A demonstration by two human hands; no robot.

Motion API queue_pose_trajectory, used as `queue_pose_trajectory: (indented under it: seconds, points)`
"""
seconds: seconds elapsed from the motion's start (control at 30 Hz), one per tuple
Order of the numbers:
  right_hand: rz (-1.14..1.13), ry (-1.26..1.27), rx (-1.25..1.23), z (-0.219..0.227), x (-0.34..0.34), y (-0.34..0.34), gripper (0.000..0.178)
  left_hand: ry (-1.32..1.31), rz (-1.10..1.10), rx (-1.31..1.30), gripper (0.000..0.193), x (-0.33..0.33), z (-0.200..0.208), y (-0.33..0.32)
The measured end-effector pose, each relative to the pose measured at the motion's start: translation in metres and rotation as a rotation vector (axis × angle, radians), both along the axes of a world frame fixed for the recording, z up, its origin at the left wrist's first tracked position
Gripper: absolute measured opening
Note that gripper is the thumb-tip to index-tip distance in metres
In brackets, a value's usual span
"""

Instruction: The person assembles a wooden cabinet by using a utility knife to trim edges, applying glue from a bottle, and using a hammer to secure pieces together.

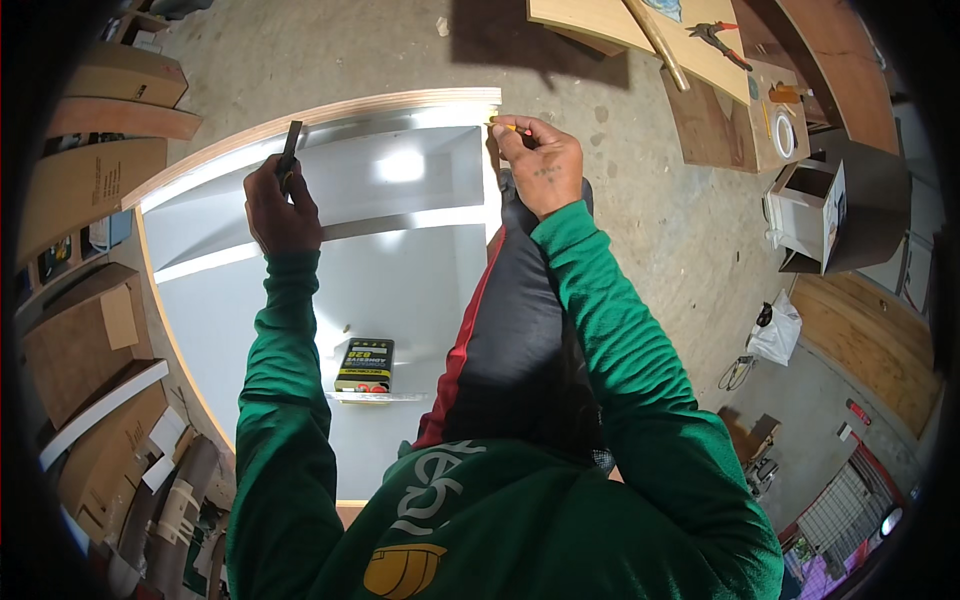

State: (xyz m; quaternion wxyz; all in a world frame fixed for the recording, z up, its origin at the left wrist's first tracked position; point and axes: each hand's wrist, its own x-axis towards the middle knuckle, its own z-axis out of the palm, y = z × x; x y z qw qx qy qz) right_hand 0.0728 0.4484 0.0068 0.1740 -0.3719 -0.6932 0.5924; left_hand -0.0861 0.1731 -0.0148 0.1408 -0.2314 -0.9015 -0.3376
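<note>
My left hand [283, 208] is closed round a dark, flat-bladed tool [291, 148] that looks like a chisel, its blade pointing up and away. It is over the far part of a white-lined cabinet [215, 240] with pale wooden edges. My right hand [545, 165] pinches a thin yellow and dark stick [514, 128], perhaps a pencil, at the cabinet's far right corner. Its fingertips are close to the wooden edge; whether they touch it is unclear. Inside the cabinet lies a dark and yellow adhesive can [365, 365], beside a pale flat strip [378, 397].
My leg in dark trousers [515, 340] is against the cabinet's right side. At the far right, red-handled pliers [718, 42] and a wooden stick [657, 45] lie on a board [590, 14]. A tape roll [784, 133] is beyond. Cardboard boxes [90, 185] line the left.
</note>
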Motion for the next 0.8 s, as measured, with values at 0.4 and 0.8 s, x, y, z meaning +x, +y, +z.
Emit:
queue_pose_trajectory:
  seconds: [0.4,0.8]
  points:
    - [0.002,-0.007,0.019,-0.0024,0.0005,0.0008,0.017,-0.022,0.025,-0.017,0.019,-0.0004,-0.0015,-0.0006]
    - [0.02,-0.026,0.069,0.0018,-0.0011,-0.0005,0.016,-0.003,0.02,-0.024,0.024,-0.0016,-0.0074,-0.0045]
